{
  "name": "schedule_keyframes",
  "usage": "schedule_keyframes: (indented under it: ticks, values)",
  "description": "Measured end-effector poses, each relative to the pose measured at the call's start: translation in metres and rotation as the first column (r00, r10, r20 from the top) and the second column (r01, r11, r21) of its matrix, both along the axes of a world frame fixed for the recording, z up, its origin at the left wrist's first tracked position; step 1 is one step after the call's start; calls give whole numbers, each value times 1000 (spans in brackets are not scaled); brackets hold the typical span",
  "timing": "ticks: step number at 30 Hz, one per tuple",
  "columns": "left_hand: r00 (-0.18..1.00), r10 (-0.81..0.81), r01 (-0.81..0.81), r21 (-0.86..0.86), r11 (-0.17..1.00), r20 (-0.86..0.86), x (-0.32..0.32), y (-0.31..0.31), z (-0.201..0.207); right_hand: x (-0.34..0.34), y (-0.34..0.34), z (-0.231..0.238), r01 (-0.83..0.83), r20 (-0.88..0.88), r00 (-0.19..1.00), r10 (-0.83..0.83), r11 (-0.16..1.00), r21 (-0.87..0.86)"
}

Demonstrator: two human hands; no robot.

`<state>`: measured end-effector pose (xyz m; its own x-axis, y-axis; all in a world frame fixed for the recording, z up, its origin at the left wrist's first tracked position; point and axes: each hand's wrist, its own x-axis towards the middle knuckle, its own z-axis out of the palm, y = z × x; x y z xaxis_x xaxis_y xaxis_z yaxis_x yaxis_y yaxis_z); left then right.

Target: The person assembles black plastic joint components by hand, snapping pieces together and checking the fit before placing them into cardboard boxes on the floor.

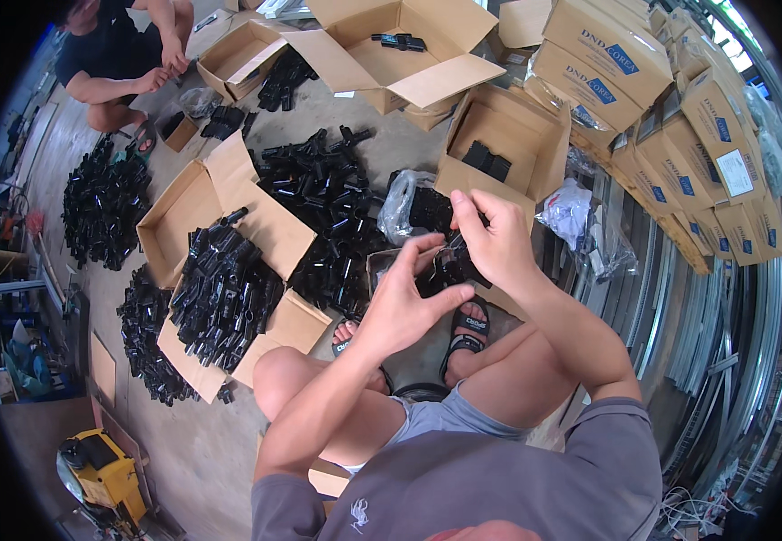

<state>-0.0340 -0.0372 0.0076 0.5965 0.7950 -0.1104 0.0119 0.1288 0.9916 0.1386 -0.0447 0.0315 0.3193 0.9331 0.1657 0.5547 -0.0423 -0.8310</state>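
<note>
My left hand (406,302) and my right hand (490,236) meet in front of me, above my knees. Together they hold a small black plastic part (450,263), which the fingers mostly cover. A thin metal clip or wire seems pinched between the fingertips, too small to tell. Just behind the hands lies a clear plastic bag (400,206) with more black parts in it. Below the hands my sandalled feet (468,326) rest on the concrete floor.
A flattened carton (269,225) heaped with black parts lies to my left, and loose piles of parts (102,203) spread over the floor. Open boxes (508,135) stand ahead, stacked sealed cartons (671,99) at right. Another person (120,54) squats at far left. A yellow machine (102,469) sits behind.
</note>
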Motion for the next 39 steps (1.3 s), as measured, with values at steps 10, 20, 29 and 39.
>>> schedule_keyframes:
  ticks: [10, 20, 29, 39]
  values:
    - [879, -181, 280, 172, 944, -441, -10, 7, 20, 2, -4, -1, -20, -45, 999, 23, 997, 73]
    - [883, -178, 327, 300, 896, -433, -22, 14, 4, 0, -7, -3, -82, -118, 989, 93, 992, 98]
    - [961, -90, 126, 121, 985, -261, -20, 20, 12, 0, -10, 1, -169, -656, 748, 99, 985, -44]
    - [907, -101, 152, 94, 984, -409, -23, 26, 13, -2, -15, -5, -400, -514, 817, 262, 899, -178]
